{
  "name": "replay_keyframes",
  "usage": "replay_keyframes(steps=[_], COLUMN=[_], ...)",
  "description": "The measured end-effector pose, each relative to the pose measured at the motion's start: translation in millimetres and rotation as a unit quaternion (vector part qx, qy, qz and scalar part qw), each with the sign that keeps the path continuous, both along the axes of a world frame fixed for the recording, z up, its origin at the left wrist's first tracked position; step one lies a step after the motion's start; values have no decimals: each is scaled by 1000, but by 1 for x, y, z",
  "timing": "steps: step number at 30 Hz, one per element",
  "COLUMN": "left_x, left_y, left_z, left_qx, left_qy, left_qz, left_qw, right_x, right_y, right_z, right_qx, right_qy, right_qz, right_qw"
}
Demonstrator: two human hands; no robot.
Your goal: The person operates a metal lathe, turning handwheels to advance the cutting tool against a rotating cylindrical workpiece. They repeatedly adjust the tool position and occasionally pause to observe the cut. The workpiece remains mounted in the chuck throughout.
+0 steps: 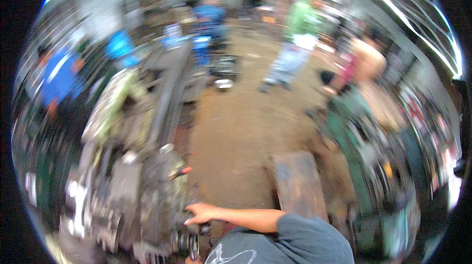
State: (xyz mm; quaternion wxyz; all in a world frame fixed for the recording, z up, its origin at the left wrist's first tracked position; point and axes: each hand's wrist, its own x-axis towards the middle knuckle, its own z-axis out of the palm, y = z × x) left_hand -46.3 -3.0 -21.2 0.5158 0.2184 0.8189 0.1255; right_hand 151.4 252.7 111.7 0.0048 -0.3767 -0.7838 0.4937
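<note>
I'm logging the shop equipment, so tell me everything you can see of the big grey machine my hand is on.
The grey machine looks like a long metal lathe, grimy and dull, its bed running away up the left of the view. A small red-tipped lever sticks out near its front. One hand rests on its near edge above a dark round knob. It stands on a brown dirt floor. Motion blur hides finer detail.

Heavy motion blur throughout; dim daylight, glaring strip lights top, fisheye-bent dark rim.
</note>
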Motion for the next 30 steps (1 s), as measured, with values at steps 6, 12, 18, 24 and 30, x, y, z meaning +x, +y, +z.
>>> replay_keyframes(steps=[6,12,18,24,30], left_x=[3,14,28,27,27], left_y=[-34,-21,-18,-18,-18], left_z=[-14,3,17,24,22], left_qx=[109,97,85,79,89], left_qy=[94,83,131,123,129], left_qz=[-91,7,76,69,66], left_qw=[985,992,985,987,985], right_x=[6,-8,-15,-17,-17], right_y=[0,-7,-12,-13,-12], right_z=[7,32,42,45,43], right_qx=[-38,-21,39,42,40], right_qy=[-31,-9,-52,-63,-61], right_qz=[-54,-61,-6,0,0], right_qw=[997,998,998,997,997])
